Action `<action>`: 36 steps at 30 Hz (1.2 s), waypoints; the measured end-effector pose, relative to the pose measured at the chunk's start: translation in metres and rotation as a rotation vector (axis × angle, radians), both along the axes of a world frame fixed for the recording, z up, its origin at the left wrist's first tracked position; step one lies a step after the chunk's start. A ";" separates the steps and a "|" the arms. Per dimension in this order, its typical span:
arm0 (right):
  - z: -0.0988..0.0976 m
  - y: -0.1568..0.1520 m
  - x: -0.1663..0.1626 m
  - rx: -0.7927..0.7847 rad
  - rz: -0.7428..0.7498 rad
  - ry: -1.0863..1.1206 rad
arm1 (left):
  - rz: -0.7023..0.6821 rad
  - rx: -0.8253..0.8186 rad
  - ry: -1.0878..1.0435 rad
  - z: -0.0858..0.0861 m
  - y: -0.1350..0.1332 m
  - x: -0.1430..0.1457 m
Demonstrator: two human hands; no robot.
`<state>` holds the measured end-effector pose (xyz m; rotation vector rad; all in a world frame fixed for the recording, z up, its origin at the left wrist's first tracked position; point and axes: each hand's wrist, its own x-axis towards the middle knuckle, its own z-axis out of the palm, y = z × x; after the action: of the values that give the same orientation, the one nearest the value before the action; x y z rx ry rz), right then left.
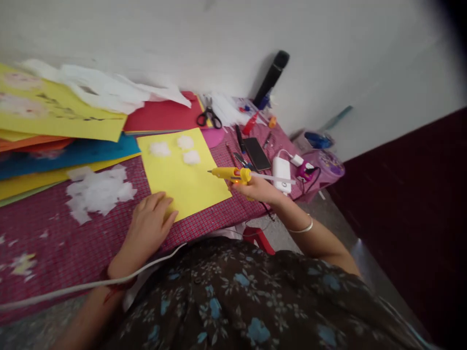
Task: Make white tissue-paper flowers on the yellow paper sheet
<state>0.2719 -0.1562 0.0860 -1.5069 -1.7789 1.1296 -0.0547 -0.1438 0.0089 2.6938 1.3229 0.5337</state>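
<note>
A yellow sheet of paper (182,187) lies before me, with three white fluffy tufts (191,156) on its upper part. My right hand (257,188) is closed around a yellow hot glue gun (228,173). A clear glue stick (272,178) sticks out of its back, and an orange light glows on its body. The nozzle points left, over the right part of the sheet. My left hand (151,221) rests flat, fingers spread, on the sheet's lower left edge. To its left lies a heap of torn white tissue pieces (102,189).
Stacked coloured papers (69,158) and a painted yellow sheet (91,129) fill the left back. Black-handled scissors (209,115) lie behind the sheet. At right are a phone (257,153), a white power bank (281,172) and a red bottle (250,124). A white cable (146,266) crosses the front edge.
</note>
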 end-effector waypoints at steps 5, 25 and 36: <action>-0.010 -0.064 0.016 -0.052 -0.119 0.091 | -0.048 -0.013 -0.017 -0.009 0.001 -0.005; -0.024 0.063 -0.101 0.174 0.031 -0.314 | 0.117 -0.003 -0.147 -0.001 -0.054 -0.016; -0.027 0.073 -0.099 0.149 0.048 -0.321 | 0.111 0.080 -0.194 0.001 -0.052 -0.012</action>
<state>0.1728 -0.0834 0.0589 -1.6326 -2.0703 0.7888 -0.0672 -0.1959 0.0095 2.5607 1.4302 0.8534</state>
